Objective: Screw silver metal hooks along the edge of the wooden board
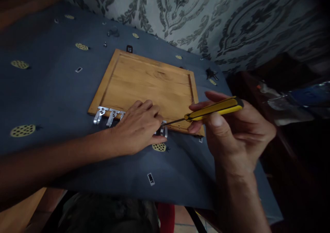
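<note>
A framed wooden board (146,81) lies flat, with several silver metal hooks (112,118) along its near edge. Over that edge, my left hand (139,126) is closed, its thumb and fingers gripping a metal hook (164,131) near the board's right part. Some of the hooks are hidden beneath this hand. My right hand (234,133) holds a yellow and black screwdriver (213,110) by its handle. The shaft points left and down, and its tip reaches the hook beside my left fingertips. Whether the tip sits in a screw is too small to tell.
A blue tablecloth (51,88) with a pineapple print covers the table. Small dark hardware (211,74) lies behind the board on the right, and a small screw-like piece (105,44) at the back left. A patterned wall (177,9) borders the far side. Plastic-wrapped items (291,99) are at right.
</note>
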Tool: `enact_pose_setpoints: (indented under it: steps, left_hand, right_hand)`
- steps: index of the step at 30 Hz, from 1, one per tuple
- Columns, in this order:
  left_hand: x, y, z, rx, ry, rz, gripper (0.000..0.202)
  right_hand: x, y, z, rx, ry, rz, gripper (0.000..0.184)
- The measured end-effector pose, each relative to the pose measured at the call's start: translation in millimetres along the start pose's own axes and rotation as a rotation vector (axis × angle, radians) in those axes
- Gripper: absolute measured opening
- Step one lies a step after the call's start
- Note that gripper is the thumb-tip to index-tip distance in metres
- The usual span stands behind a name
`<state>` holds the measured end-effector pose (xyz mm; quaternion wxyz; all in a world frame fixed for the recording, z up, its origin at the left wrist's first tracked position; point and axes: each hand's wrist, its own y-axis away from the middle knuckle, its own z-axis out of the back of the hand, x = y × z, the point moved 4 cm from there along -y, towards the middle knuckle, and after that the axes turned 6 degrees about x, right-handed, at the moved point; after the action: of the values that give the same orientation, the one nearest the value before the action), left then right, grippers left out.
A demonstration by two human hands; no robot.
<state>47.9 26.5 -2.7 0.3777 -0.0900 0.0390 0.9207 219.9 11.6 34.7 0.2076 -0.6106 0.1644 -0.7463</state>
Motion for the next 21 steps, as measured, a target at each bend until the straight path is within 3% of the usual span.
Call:
enact_pose_setpoints:
  steps: [6,13,21]
  left_hand:
    - [0.7,0.3,-1.5,-0.006,0.01,0.001,0.042]
    - [1.5,1.0,-2.2,-0.042,0.031,-0.016,0.039]
    - [0.7,1.5,-1.0,-0.036,0.005,-0.017,0.041]
  right_hand:
    - [3.8,0.3,-2.2,-0.067,-0.003,0.06,0.013]
    - [5.6,0.7,1.5,-0.278,-0.046,0.148,0.012]
    - [0.5,1.5,-2.1,-0.197,-0.026,0.096,0.009]
